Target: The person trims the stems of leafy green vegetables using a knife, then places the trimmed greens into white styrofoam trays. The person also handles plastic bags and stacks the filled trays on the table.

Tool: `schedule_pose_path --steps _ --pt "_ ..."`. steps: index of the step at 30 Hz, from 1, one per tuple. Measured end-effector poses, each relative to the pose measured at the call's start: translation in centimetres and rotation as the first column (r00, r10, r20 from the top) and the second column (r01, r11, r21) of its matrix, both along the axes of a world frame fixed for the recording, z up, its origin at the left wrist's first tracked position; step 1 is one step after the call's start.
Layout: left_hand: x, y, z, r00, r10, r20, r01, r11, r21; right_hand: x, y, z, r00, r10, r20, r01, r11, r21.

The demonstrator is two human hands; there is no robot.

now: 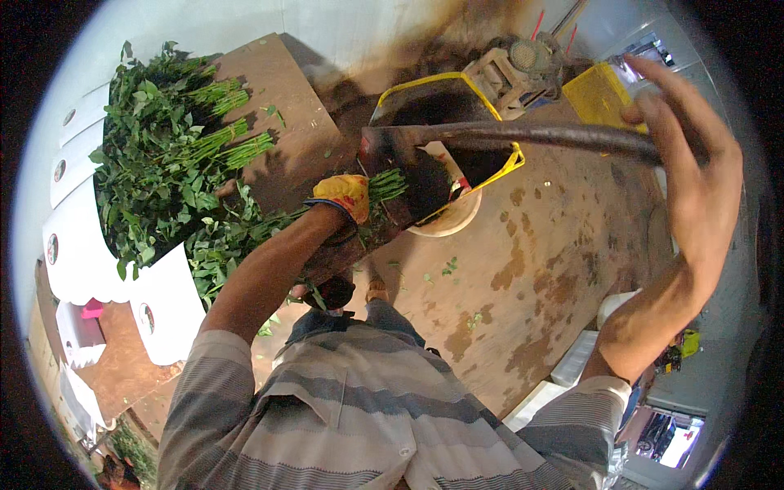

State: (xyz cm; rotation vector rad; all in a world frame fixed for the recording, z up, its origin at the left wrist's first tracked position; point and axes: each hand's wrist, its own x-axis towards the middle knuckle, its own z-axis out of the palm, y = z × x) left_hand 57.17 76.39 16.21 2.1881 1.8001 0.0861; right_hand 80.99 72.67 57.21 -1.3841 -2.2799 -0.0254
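Observation:
My left hand, in a yellow-orange work glove, is closed around a bunch of green stems. Their cut ends point right, at the dark metal blade plate of a lever cutter. The leafy part of this bunch trails left under my forearm. My bare right hand is raised at the far end of the cutter's long dark lever. Its fingers are extended and apart, not wrapped round the lever. The lever's tip passes behind the fingers, so whether they touch it is unclear.
Several leafy stem bunches lie on a brown tabletop, beside white printed sheets. A yellow-rimmed bin stands under the cutter. Behind it are a dusty machine and a yellow crate. Leaf scraps litter the stained floor.

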Motion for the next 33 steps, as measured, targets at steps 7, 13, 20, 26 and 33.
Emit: schedule_pose_path --steps 7,13,20,26,33 --pt "1.0 1.8 -6.1 0.982 0.158 0.102 -0.161 0.987 0.018 -0.5 3.0 0.4 0.997 0.068 -0.039 -0.065 0.995 0.073" --pt "-0.9 0.3 -6.3 0.978 0.208 0.016 -0.209 0.975 0.079 -0.2 3.4 -0.3 0.938 0.293 0.183 -0.339 0.883 0.325" --pt "5.0 2.6 -4.6 0.971 0.17 0.17 -0.185 0.979 0.08 -1.2 0.8 0.2 0.992 0.068 -0.105 -0.037 0.962 0.271" --pt "4.6 2.5 -3.3 0.932 0.276 0.236 -0.311 0.942 0.128 0.5 1.3 1.6 0.949 0.314 0.022 -0.314 0.94 0.133" --pt "5.0 3.7 -1.7 0.919 0.282 0.276 -0.335 0.927 0.166 1.8 1.9 1.7 0.955 0.288 0.068 -0.295 0.938 0.183"
